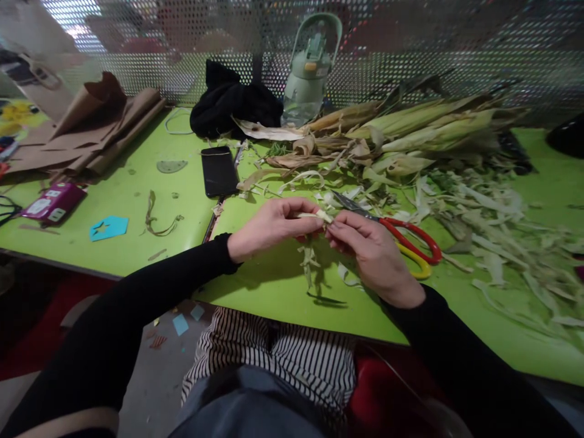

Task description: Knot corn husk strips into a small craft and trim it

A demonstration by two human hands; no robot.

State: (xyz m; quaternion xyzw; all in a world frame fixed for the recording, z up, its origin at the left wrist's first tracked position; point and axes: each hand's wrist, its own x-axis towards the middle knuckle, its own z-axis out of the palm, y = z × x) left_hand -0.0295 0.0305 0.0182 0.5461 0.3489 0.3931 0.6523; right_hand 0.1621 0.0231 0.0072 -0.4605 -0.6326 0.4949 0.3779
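Between my two hands, over the front of the green table, is a narrow pale corn husk strip point(325, 216). My left hand point(278, 225) pinches it from the left, thumb and fingers together. From the other side my right hand point(367, 249) grips the same strip near its end. A knotted or braided husk length point(309, 263) hangs below the fingers; whether it is one piece with the held strip I cannot tell. Scissors with red and yellow handles point(413, 240) lie just beyond my right hand, their blades pointing up-left.
Whole corn husks point(424, 128) are heaped at the back, with torn husk shreds point(497, 219) spread to the right. A black phone point(219, 171), a green-lidded bottle point(310, 73), black cloth point(237, 103), brown paper point(104, 121) and a purple box point(55, 202) also lie about.
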